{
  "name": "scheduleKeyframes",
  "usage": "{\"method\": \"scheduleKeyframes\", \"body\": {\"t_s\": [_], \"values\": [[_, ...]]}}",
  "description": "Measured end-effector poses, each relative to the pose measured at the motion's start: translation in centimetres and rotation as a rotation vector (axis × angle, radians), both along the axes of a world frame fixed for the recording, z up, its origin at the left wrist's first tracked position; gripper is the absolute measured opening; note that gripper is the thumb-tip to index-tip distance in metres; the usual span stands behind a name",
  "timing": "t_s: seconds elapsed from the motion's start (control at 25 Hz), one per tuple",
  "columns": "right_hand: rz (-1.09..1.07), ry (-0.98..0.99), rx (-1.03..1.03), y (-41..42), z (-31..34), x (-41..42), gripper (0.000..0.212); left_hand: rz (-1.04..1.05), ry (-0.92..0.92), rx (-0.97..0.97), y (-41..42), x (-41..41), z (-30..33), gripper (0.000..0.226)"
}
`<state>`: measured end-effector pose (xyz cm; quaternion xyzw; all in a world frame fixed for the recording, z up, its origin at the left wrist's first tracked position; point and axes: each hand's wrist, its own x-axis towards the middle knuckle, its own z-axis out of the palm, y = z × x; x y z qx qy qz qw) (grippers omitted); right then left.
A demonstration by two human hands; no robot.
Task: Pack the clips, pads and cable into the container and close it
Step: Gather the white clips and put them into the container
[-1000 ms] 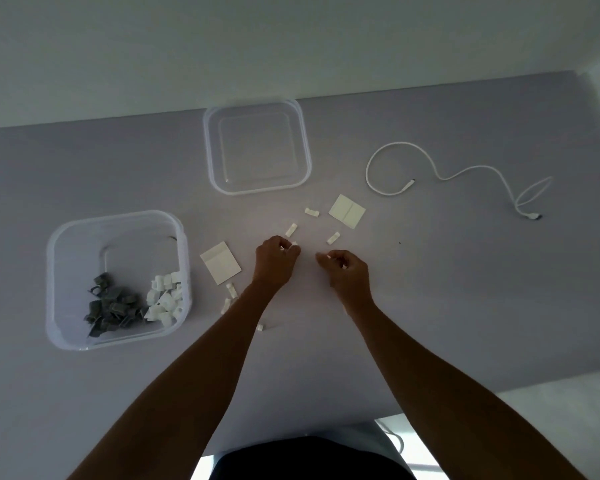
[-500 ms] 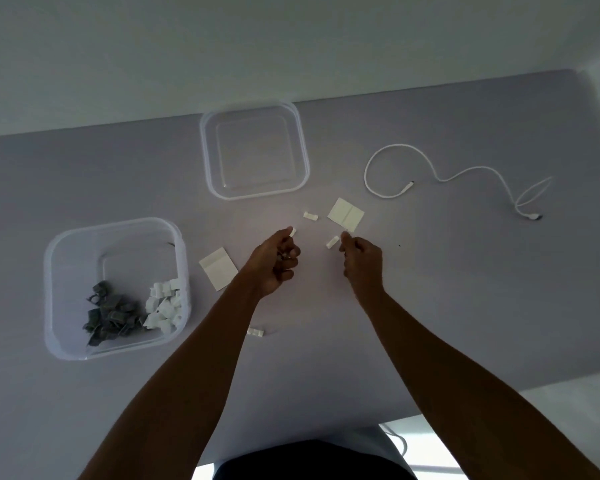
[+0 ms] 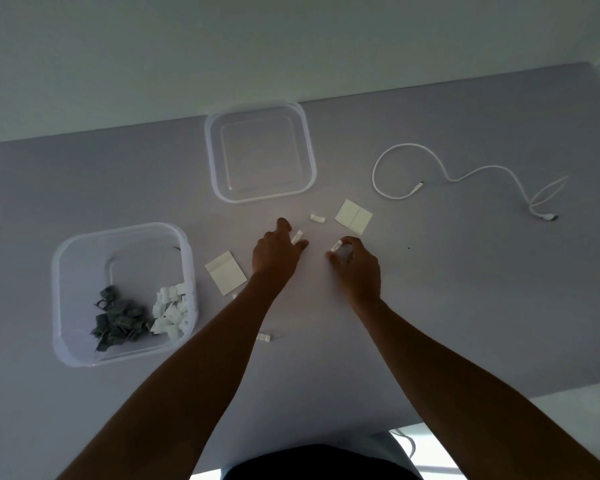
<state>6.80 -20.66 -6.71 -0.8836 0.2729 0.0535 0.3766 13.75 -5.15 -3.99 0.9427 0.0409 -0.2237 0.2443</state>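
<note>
A clear container at the left holds grey clips and white clips. Its clear lid lies at the back middle. My left hand rests on the table with a white clip between its fingertips. My right hand pinches another white clip. Loose white clips lie at the back and by my left forearm. Two white pads lie flat, one left of my left hand, one behind my right hand. The white cable curls at the right.
The grey table ends at a near edge below my forearms and at a white wall behind the lid. A small dark speck lies right of my right hand.
Both hands moved away from me toward the loose clips; my left fingers reached the clip near the middle, my right fingers closed on the clip beside the back pad.
</note>
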Motion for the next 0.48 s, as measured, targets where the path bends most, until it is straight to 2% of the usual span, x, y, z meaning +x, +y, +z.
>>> {"method": "scheduleKeyframes", "body": {"t_s": [0.12,0.2,0.28,0.36,0.44,0.48], "values": [[-0.041,-0.056,0.033,0.4,0.0,0.3,0.033,-0.013,-0.074,0.026,-0.2,0.0,-0.4,0.039],[-0.213,-0.091,0.203,-0.1,0.3,0.7,0.023,-0.034,-0.120,0.015,-0.6,-0.3,-0.7,0.032],[-0.487,-0.068,0.651,-0.2,1.4,0.7,0.018,-0.061,-0.143,0.015,-1.0,-0.5,-1.2,0.029],[-0.638,-0.048,1.105,-0.1,2.9,0.4,0.012,-0.027,-0.089,-0.042,-1.4,-0.3,-1.6,0.028],[-0.597,-0.052,1.406,-0.4,4.0,-0.4,0.012,0.104,0.051,-0.263,-1.5,-0.2,-1.5,0.023],[-0.534,-0.053,1.503,-0.6,4.3,-0.9,0.014,0.203,0.163,-0.463,-1.3,-0.3,-0.9,0.025]]}}
